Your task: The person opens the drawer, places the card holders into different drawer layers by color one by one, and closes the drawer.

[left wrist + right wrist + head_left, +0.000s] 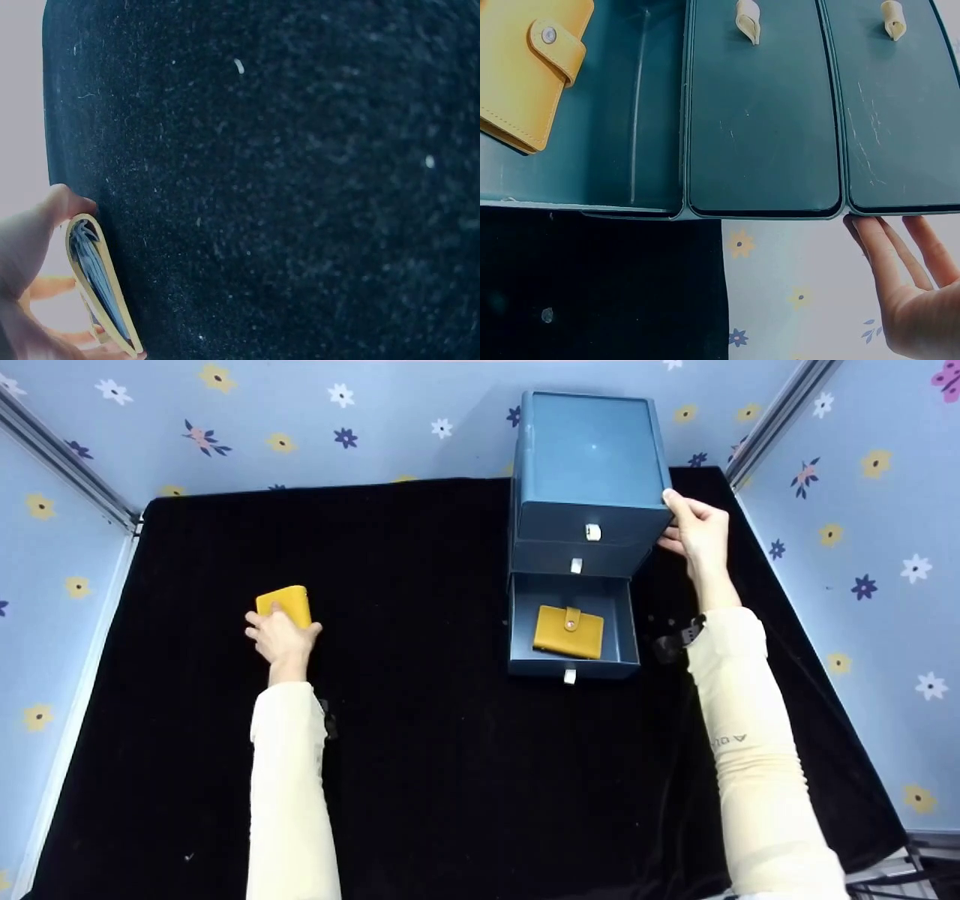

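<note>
My left hand [281, 636] holds a yellow card holder [289, 601] over the left part of the black cloth. The left wrist view shows thumb and fingers around this card holder [101, 285], its edge revealing stacked inner sleeves. My right hand [699, 529] rests on the right side of a blue drawer unit [592, 450], thumb at the upper front corner. In the right wrist view, its fingers [885, 255] press the side wall, mostly straight. The bottom drawer [619, 619] is pulled out. Inside lies a second yellow card holder [568, 634] with a snap strap.
Two upper drawers of the unit are closed, each with a small pale pull tab [592, 532]. Black cloth [420, 735] covers the table. Flowered blue panels [420, 412] stand behind and at both sides.
</note>
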Available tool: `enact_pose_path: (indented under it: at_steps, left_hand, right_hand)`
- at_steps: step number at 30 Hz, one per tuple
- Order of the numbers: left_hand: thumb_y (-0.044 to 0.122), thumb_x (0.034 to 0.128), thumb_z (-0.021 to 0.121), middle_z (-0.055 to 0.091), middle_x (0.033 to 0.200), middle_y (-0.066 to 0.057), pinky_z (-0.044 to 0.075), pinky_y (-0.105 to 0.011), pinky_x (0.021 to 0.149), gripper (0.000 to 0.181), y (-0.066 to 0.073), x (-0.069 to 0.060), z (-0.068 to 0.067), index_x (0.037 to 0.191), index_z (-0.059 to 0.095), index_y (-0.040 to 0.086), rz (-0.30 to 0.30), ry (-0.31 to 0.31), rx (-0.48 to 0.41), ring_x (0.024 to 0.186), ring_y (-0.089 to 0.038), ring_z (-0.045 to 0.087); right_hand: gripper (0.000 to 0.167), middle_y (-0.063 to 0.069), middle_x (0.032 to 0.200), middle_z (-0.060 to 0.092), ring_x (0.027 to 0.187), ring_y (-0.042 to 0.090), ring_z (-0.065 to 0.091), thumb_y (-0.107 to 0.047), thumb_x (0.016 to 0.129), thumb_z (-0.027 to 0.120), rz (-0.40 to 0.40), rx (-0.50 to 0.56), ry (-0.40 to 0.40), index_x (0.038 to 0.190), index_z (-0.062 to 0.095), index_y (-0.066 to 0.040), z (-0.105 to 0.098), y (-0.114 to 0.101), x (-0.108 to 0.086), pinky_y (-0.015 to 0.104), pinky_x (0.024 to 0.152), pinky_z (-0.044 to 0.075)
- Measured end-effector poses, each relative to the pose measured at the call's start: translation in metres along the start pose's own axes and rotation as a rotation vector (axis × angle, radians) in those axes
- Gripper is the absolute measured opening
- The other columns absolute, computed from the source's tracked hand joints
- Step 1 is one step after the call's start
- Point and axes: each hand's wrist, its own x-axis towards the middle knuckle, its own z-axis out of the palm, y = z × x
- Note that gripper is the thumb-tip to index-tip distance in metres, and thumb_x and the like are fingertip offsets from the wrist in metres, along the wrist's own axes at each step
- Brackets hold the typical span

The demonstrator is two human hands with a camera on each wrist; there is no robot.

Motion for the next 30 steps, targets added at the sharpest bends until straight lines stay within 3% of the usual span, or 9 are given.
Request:
enact_pose_path:
  at_steps: [11, 22, 30]
  left_hand:
    - [0.027, 0.0722, 0.068, 0.022, 0.127, -0.031, 0.040, -0.051, 0.083, 0.072, 0.010, -0.008, -0.002, 0.132, 0.036, 0.002, 0.022, 0.036, -0.009, 0.110, -0.045, 0.030]
    - [0.026, 0.0693, 0.071, 0.026, 0.124, -0.028, 0.041, -0.050, 0.079, 0.074, 0.028, -0.024, -0.004, 0.132, 0.038, 0.004, 0.082, 0.058, -0.030, 0.107, -0.044, 0.033]
    - [0.029, 0.0687, 0.071, 0.029, 0.120, -0.027, 0.042, -0.052, 0.077, 0.070, 0.043, -0.040, -0.007, 0.128, 0.043, 0.004, 0.115, -0.008, -0.027, 0.104, -0.042, 0.036]
  right_hand:
    - [0.028, 0.005, 0.068, 0.063, 0.055, 0.017, 0.063, -0.024, 0.070, 0.075, -0.001, -0.007, -0.002, 0.089, 0.068, -0.006, 0.000, 0.000, 0.002, 0.027, 0.050, 0.051]
    - [0.028, 0.005, 0.066, 0.062, 0.055, 0.017, 0.063, -0.024, 0.070, 0.075, 0.002, -0.010, -0.001, 0.089, 0.068, -0.006, 0.000, -0.001, 0.000, 0.027, 0.051, 0.051]
    - [0.025, 0.006, 0.064, 0.062, 0.055, 0.017, 0.063, -0.024, 0.070, 0.075, -0.005, -0.015, 0.002, 0.087, 0.068, -0.006, 0.000, -0.001, -0.001, 0.027, 0.050, 0.051]
